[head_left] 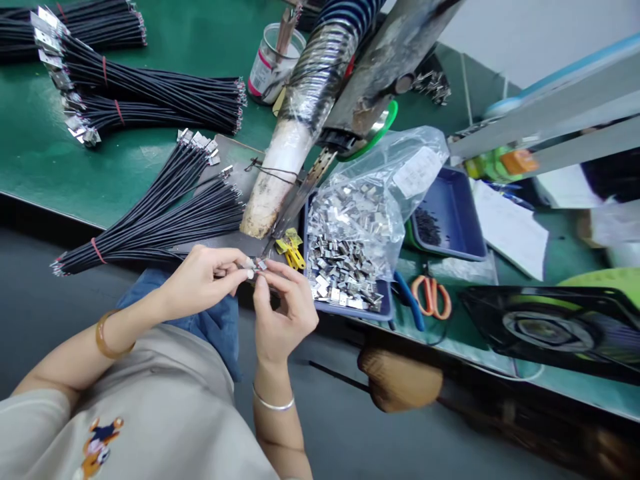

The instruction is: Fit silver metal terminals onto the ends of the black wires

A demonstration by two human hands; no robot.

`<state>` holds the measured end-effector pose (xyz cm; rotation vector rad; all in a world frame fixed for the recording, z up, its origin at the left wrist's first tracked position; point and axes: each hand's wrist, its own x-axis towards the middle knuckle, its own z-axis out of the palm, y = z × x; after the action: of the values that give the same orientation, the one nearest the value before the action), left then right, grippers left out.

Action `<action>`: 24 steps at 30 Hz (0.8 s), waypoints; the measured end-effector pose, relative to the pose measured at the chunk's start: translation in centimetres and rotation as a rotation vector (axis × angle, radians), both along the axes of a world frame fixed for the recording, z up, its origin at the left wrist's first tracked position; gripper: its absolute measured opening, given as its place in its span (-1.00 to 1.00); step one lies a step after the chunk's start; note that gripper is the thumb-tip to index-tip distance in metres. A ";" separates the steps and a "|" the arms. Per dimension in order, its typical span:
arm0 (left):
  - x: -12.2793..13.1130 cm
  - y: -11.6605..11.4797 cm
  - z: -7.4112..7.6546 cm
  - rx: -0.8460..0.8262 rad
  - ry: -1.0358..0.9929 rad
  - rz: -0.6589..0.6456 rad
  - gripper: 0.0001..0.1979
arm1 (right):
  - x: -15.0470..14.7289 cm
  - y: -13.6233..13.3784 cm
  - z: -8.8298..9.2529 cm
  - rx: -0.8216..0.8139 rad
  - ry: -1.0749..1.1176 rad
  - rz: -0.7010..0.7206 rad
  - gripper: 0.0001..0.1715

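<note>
My left hand (207, 277) is closed in a pinch near the table's front edge, on what looks like the end of a black cable from the bundle beside it. Fingertip to fingertip with it, my right hand (285, 307) pinches a small silver metal connector (261, 265). How the cable and connector meet is hidden by the fingers. Just behind the hands, the soldering-style metal tip (273, 247) points down from a stand. Left of them lies a fanned bundle of black cables (190, 217), tied with a red band; part of it carries silver connectors.
A blue tray (385, 303) of loose metal connectors (343, 273) under a plastic bag (415, 160) stands right of my hands. A white duct pipe (280, 167) hangs low in front. Yellow clips (291, 250), orange-handled scissors (431, 297) and a black fan (550, 330) are nearby.
</note>
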<state>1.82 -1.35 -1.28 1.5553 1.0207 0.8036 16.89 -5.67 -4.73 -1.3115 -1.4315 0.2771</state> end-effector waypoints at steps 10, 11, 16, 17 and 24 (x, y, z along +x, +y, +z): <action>0.8 0.3 0.3 -0.124 -0.119 0.082 -0.82 | 0.9 -0.3 0.6 0.198 -0.166 -0.008 -0.80; 0.8 0.3 0.3 -0.120 -0.123 0.081 -0.82 | 0.8 -0.3 0.4 0.161 -0.114 -0.004 -0.82; 0.8 0.4 0.5 -0.124 -0.121 0.108 -0.78 | 0.8 -0.1 0.1 0.011 0.083 0.037 -0.93; 0.9 0.4 0.5 -0.130 -0.122 0.117 -0.78 | 0.8 -0.1 0.1 0.017 0.052 0.047 -0.93; 1.4 0.4 0.5 -0.117 -0.153 0.166 -0.80 | 1.0 0.1 0.1 0.208 -0.282 0.022 -0.81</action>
<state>3.23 -0.99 -0.81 1.3020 1.0736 0.9452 17.88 -5.52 -4.66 -1.1980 -1.6628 -0.0454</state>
